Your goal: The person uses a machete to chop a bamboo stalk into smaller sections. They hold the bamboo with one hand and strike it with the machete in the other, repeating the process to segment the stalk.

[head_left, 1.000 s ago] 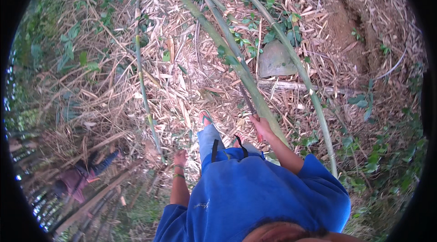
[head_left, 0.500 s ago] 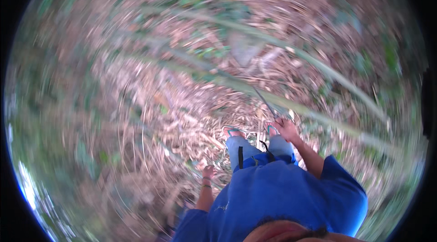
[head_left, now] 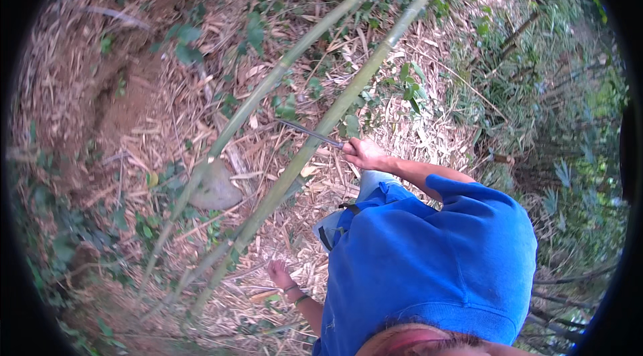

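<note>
The person in a blue shirt [head_left: 435, 255] is standing on ground covered with dry leaf litter [head_left: 402, 121], seen from above. The right hand [head_left: 362, 153] is reaching forward with the arm extended, fingers curled tight around the handle of a long thin blade [head_left: 309, 132]. The blade is running up and to the left from that hand, its far end crossing just behind the nearer of two green bamboo stalks [head_left: 335, 115]; whether the edge is touching the stalk cannot be told. That stalk is leaning diagonally from lower left to upper right and is passing just beside the right hand, on its left. The second bamboo stalk [head_left: 268, 88] is lying parallel, farther left, apart from the blade tip.

The left hand [head_left: 280, 274] is hanging low beside the body, with bands at the wrist; it is holding nothing, and the fingers are appearing loosely relaxed, though the spread is hard to judge. It is near the lower run of the stalks, not touching them.

A flat grey stone [head_left: 213, 188] is lying in the litter left of the stalks, and bare brown soil [head_left: 127, 101] is showing at upper left.
</note>
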Motion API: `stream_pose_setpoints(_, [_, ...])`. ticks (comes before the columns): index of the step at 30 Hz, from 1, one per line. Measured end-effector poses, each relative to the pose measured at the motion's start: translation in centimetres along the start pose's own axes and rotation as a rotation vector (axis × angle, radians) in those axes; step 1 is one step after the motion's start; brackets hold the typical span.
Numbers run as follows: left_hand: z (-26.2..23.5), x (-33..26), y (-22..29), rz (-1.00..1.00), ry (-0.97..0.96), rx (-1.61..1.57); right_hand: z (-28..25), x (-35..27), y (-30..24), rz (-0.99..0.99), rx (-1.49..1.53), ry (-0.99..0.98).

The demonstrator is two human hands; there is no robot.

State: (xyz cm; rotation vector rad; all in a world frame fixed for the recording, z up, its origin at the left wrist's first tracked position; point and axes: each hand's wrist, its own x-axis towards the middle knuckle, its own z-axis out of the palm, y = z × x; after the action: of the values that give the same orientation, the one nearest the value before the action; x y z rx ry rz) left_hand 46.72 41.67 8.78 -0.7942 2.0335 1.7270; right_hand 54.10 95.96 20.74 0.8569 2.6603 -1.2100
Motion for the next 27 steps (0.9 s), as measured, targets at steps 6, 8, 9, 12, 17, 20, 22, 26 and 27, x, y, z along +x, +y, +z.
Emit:
stream_pose_setpoints(6, [17.9, 0.0, 5.3, 0.192, -0.346, 0.245, -8.4, -2.7, 8.5, 0.246, 0.28, 0.286])
stream_pose_setpoints(8, [24.5, -2.0, 7.5, 0.219, -0.44, 0.399, -9.4, -2.9, 12.5, 0.358, 0.449, 0.381])
stream_pose_setpoints(9, [26.9, -2.0, 8.2, 0.253, -0.508, 0.457, -8.7, -2.6, 15.5, 0.398, 0.567, 0.421])
stream_pose_setpoints(12, [31.5, -2.6, 9.1, 0.373, -0.634, 0.546, -11.1, -3.1, 18.2, 0.463, 0.505, 0.509])
stream_pose_setpoints(17, [36.0, -3.2, 9.9, 0.404, -0.743, 0.693, -14.2, -8.3, 21.4, 0.638, 0.604, 0.601])
stream_pose_setpoints(20, [33.1, -2.4, 7.7, 0.326, -0.653, 0.815, -14.2, -9.3, 21.7, 0.536, 0.398, 0.455])
stream_pose_setpoints(22, [30.2, -2.0, 5.6, 0.305, -0.606, 0.899, -14.1, -9.8, 20.5, 0.518, 0.291, 0.359])
stream_pose_setpoints(26, [21.1, 0.8, -2.1, 0.134, -0.464, 0.729, -13.5, -8.4, 17.1, 0.279, 0.108, 0.05])
stream_pose_setpoints(27, [20.3, 0.2, -3.2, 0.105, -0.438, 0.663, -13.1, -7.9, 16.4, 0.212, 0.064, -0.017])
